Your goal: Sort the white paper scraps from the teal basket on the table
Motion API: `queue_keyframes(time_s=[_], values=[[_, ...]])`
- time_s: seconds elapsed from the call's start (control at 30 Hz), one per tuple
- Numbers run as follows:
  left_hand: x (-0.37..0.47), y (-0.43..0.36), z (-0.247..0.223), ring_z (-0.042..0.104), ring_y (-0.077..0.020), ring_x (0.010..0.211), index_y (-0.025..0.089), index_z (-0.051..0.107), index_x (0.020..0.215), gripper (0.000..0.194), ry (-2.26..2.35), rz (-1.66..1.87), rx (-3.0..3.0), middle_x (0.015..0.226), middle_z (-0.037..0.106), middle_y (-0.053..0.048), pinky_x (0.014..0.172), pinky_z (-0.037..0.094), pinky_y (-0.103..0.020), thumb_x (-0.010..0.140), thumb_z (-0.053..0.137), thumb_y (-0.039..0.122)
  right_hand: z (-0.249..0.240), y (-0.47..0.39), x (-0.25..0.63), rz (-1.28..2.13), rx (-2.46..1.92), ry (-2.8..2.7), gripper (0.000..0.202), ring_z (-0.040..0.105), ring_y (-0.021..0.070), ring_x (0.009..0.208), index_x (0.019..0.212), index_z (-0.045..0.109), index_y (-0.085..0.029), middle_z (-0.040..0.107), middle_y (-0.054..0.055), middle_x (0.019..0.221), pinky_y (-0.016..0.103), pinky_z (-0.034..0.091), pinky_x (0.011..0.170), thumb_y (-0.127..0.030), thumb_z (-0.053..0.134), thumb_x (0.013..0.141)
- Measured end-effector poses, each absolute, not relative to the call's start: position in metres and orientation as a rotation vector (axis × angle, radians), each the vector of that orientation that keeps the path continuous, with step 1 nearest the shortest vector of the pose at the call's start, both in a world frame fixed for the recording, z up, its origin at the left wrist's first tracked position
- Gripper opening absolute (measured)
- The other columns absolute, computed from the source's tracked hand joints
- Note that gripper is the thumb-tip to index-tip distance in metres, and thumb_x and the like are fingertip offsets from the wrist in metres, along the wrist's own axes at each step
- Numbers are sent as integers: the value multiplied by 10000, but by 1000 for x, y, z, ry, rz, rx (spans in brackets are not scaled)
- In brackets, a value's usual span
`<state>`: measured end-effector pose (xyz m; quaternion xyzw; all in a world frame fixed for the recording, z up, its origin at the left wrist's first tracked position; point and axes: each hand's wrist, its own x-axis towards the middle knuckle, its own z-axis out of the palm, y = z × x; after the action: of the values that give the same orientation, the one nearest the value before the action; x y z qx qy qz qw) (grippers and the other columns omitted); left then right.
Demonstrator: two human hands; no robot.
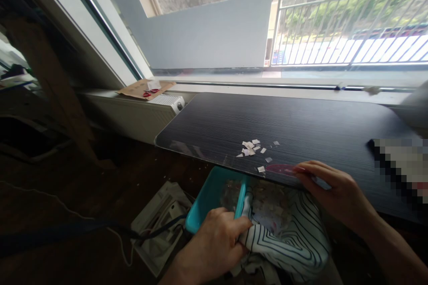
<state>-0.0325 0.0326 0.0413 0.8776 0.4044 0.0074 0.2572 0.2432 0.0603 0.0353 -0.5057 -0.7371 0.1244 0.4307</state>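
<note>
On the dark table, my right hand pinches a translucent pink strip lying near the front edge. A white scrap is at the strip's left tip. Behind it lies a small pile of white paper scraps, with a few loose pieces beside it. Below the edge, my left hand is closed on the rim of a striped cloth bag, next to the divider of a teal tray. Many pale scraps lie inside the bag; clear bits are in the tray.
A white device with cables stands on the floor at lower left. Cardboard with red-handled scissors lies on the sill above a radiator. A blurred-out object is at the table's right.
</note>
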Motion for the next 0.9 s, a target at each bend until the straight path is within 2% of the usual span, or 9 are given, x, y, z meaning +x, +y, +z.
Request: queue_keyframes(time_s=[0.17,0.4,0.9], values=[[-37,31,41,529,-178,755,209,555,799,83,1121,51,2358,735,575,5,749,352,-286,775,498,154,36,72,242,332,-1265,-1930,127,616,166,816,915,636,-213,653,47,915,264,510,720,-227,540,833],[-37,34,39,506,-181,729,208,544,793,90,1122,3,2379,707,554,6,700,349,-287,747,500,143,41,63,253,255,-1331,-1871,111,625,169,756,875,645,-220,663,36,859,266,512,680,-261,564,812],[-33,32,43,517,-173,751,215,544,800,102,1115,32,2367,727,567,16,739,354,-282,759,496,134,35,54,257,328,-1325,-1850,84,614,144,747,871,634,-217,651,15,852,241,494,682,-228,572,816]])
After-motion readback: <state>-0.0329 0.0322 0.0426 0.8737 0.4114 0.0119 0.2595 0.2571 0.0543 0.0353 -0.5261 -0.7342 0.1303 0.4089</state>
